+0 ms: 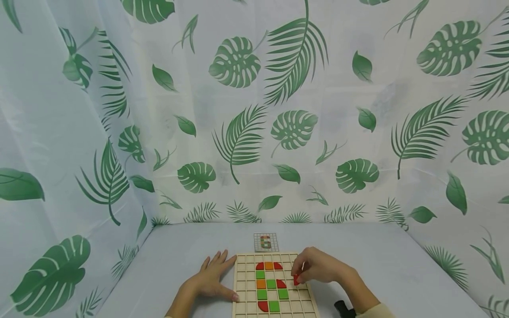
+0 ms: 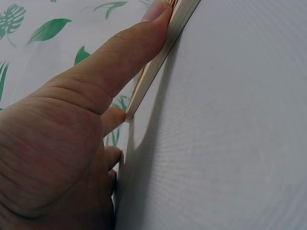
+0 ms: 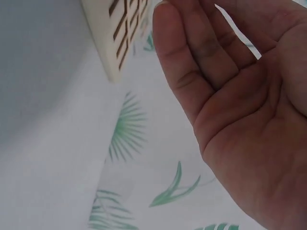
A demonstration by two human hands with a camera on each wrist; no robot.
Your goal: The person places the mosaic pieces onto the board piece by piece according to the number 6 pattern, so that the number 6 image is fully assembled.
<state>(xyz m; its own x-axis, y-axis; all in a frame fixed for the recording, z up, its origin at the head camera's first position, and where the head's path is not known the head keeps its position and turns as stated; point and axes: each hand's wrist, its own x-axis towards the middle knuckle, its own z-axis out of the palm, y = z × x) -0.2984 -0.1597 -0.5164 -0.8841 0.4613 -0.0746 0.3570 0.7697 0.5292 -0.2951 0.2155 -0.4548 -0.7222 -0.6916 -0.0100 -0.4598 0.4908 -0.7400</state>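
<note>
A wooden grid board (image 1: pixel 244 289) lies on the table, with red, orange and green tiles in its squares. Some red tiles have one rounded corner, such as the one at the top left (image 1: pixel 260 266); the green tile (image 1: pixel 274 306) is square. My left hand (image 1: pixel 210 278) rests at the board's left edge, fingers spread, its thumb (image 2: pixel 139 52) on the rim. Over the right part of the board, my right hand (image 1: pixel 318 267) pinches a small red tile (image 1: pixel 296 280) between thumb and fingers. In the right wrist view the fingers hide that tile.
Behind the board lies a pattern card (image 1: pixel 265 242) printed with a grid and coloured shapes. A black object (image 1: pixel 344 309) shows by the right wrist. Leaf-printed cloth (image 1: pixel 278 132) hangs behind and beside the pale table (image 1: pixel 191 240).
</note>
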